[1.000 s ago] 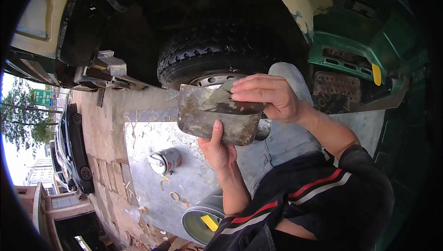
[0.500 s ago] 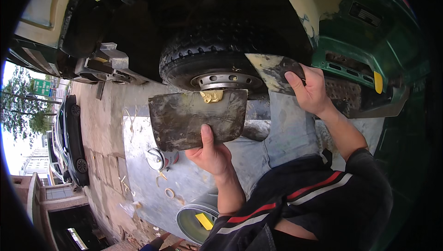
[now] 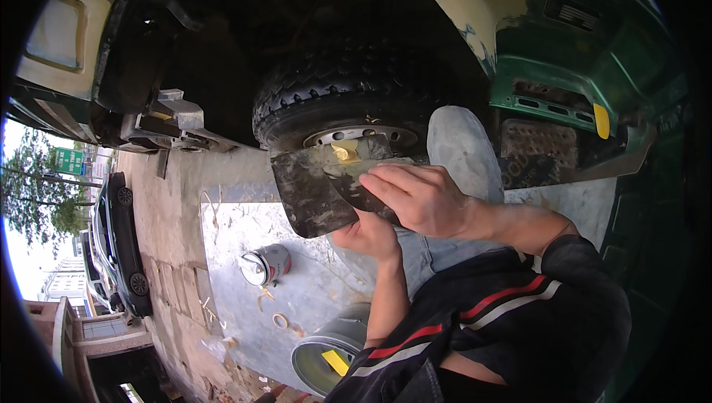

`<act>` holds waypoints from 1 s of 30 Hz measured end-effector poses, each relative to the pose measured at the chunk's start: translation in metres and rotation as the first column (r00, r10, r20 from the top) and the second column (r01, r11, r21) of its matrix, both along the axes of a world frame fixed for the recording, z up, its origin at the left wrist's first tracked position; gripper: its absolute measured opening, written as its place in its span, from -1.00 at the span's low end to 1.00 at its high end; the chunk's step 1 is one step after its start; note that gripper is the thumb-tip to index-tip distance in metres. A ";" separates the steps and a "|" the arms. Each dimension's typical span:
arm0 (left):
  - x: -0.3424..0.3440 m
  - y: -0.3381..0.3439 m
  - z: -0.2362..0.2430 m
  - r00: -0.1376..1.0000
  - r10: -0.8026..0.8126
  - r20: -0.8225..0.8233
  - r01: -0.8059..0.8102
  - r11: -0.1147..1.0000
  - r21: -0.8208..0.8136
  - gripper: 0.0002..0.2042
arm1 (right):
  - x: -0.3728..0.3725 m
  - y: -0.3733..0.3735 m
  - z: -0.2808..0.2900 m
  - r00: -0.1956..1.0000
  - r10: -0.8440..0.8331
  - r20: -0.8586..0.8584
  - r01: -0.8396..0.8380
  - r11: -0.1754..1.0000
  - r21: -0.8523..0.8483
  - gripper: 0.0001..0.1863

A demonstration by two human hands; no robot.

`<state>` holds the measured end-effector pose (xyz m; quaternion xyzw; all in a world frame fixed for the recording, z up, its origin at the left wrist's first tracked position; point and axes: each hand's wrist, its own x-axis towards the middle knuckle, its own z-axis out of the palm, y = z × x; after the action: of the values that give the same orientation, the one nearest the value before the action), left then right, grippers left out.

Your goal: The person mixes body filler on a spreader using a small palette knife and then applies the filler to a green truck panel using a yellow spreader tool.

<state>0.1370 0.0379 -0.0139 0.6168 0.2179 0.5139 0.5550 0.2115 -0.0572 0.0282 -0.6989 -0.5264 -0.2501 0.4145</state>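
Note:
My left hand (image 3: pixel 367 236) grips a dark, smeared flat plate (image 3: pixel 300 192) from its near edge, its fingers hidden underneath. Near the plate's far edge lies a pale yellow lump of paste (image 3: pixel 345 152). My right hand (image 3: pixel 423 203) holds a thin, dark scraper blade (image 3: pixel 354 189) laid across the plate, fingertips pressed on it. Behind both hands stands a black tire (image 3: pixel 326 88) with a silver rim, and my jean-covered knee (image 3: pixel 463 143) is just to the right.
A lidded tin (image 3: pixel 256 266), tape roll (image 3: pixel 280 321) and bucket (image 3: pixel 311 366) with a yellow strip sit on a pale sheet (image 3: pixel 245 306). Green bodywork (image 3: pixel 630 69) borders the right, a vehicle underside the top. A dark parked car (image 3: pixel 122 247) stands at left.
Half a second ago the scraper was lifted away to the right; it has come back left and down onto the plate, over part of it beside the paste.

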 end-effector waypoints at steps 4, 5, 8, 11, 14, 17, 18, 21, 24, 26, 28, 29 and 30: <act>0.000 0.001 0.006 0.998 -0.024 0.051 0.024 1.000 -0.006 -0.84 | 0.004 0.000 0.000 0.997 0.025 0.077 -0.023 0.999 -0.024 -0.58; 0.001 0.001 0.006 0.998 -0.017 0.065 0.018 1.000 -0.019 -0.83 | 0.007 0.000 0.002 0.998 0.014 0.053 -0.013 1.000 -0.011 -0.58; 0.004 -0.004 0.012 0.998 0.001 0.071 0.000 1.000 -0.009 -0.80 | 0.012 0.003 0.001 0.994 -0.010 0.106 0.010 1.000 0.003 -0.61; -0.001 -0.006 0.018 0.997 -0.010 0.072 0.012 0.999 -0.036 -0.79 | 0.018 -0.001 0.009 0.999 -0.013 0.037 0.010 0.996 0.086 -0.63; 0.002 -0.009 0.022 0.995 -0.002 0.097 0.006 0.999 -0.038 -0.81 | 0.018 0.000 0.011 0.999 0.035 -0.024 -0.034 0.999 0.034 -0.67; 0.003 -0.010 0.025 0.994 0.019 0.105 -0.014 0.999 -0.048 -0.82 | 0.021 -0.001 0.012 0.998 0.034 -0.053 -0.031 0.998 0.053 -0.68; 0.003 -0.009 0.024 0.994 0.021 0.108 -0.015 0.998 -0.057 -0.82 | 0.020 -0.002 0.010 0.997 0.048 -0.065 -0.045 0.998 0.048 -0.68; 0.002 -0.008 0.026 0.994 0.025 0.104 -0.020 0.998 -0.055 -0.82 | 0.022 -0.001 0.014 0.997 0.037 -0.063 -0.033 0.998 0.061 -0.68; -0.001 -0.007 0.026 0.998 0.020 0.067 -0.017 0.999 -0.034 -0.82 | 0.022 -0.002 0.013 0.997 0.046 -0.069 -0.046 0.999 0.005 -0.67; 0.000 -0.007 0.024 0.997 0.020 0.070 -0.017 0.999 -0.036 -0.82 | 0.020 -0.001 0.012 0.998 0.037 -0.058 -0.039 0.999 -0.032 -0.66; 0.002 -0.007 0.024 0.994 0.019 0.110 -0.012 0.998 -0.058 -0.82 | 0.022 -0.003 0.011 0.998 0.019 -0.066 -0.019 1.000 -0.006 -0.65; 0.003 -0.008 0.024 0.993 0.020 0.113 -0.013 0.998 -0.058 -0.82 | 0.023 -0.004 0.011 0.998 0.009 -0.069 -0.008 1.000 0.007 -0.64; 0.004 -0.010 0.025 0.993 0.020 0.115 -0.013 0.998 -0.059 -0.82 | 0.024 -0.004 0.009 0.999 0.000 -0.048 0.002 1.000 0.028 -0.65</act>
<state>0.1408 0.0280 0.0113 0.5677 0.2054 0.5468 0.5801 0.2358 -0.0614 0.0372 -0.6990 -0.5124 -0.2409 0.4368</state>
